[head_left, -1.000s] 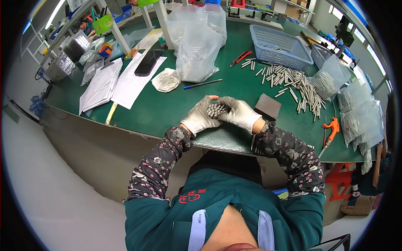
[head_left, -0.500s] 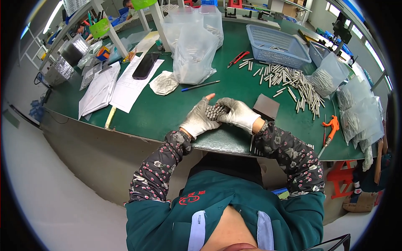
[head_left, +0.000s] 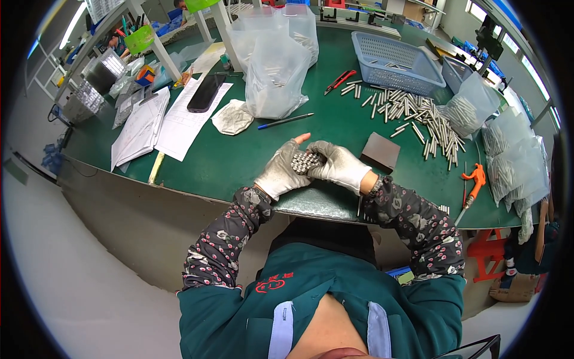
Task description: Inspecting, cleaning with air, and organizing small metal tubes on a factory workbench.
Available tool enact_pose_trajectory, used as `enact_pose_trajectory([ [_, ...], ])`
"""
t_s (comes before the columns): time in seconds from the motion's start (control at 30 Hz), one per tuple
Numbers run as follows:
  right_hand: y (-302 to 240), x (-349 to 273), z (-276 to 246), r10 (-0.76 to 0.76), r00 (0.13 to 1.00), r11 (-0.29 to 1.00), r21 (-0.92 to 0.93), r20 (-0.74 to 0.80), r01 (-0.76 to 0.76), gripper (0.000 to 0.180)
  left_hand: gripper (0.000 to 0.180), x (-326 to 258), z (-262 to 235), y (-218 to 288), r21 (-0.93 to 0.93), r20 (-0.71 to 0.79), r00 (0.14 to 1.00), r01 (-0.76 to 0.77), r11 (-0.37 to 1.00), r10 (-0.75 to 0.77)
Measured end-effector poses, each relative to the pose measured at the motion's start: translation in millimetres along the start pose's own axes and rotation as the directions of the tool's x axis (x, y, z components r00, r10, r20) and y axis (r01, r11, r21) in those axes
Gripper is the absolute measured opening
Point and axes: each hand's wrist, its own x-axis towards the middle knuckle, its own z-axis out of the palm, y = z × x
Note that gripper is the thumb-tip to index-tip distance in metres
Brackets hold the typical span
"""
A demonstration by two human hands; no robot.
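Near the front edge of the green table, a bundle of metal pins (head_left: 305,162) sits between my gloved hands, its round ends showing. My left hand (head_left: 281,170) is closed around the bundle's left side, the bare thumb pointing up. From the other side my right hand (head_left: 339,166) grips it, fingers curled. A dark square block (head_left: 381,152) lies just right of my right hand. Farther right spreads a loose pile of metal pins (head_left: 418,116).
A blue plastic basket (head_left: 397,75) stands behind the pile. Filled plastic bags (head_left: 272,84) stand at the back. A red cutter (head_left: 341,82), a blue pen (head_left: 286,121), a white cloth (head_left: 233,117), a phone (head_left: 206,93) and papers (head_left: 185,128) lie about. An orange air gun (head_left: 476,179) rests at right.
The bundle has tilted, so more of its round pin ends face up. Both hands stay in nearly the same place around it.
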Motion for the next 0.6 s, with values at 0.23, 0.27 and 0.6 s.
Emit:
enact_pose_trajectory([
  [0.23,-5.9,-0.1,0.1,-0.092,0.993,0.976,-0.204,-0.072,0.076,0.045,0.086,4.9,8.5,3.6,-0.200,0.038,0.999,0.022,0.980,-0.014],
  [0.27,-18.2,-1.9,-1.6,-0.094,0.993,0.975,-0.207,-0.074,0.077,0.045,0.083,6.1,11.4,5.4,-0.224,-0.003,0.999,-0.044,0.974,0.045],
  [0.6,-5.8,-16.9,-22.4,-0.066,0.988,0.943,-0.333,-0.140,0.015,0.045,0.083,25.9,28.7,-1.6,-0.001,0.095,0.990,-0.103,0.995,0.103],
])
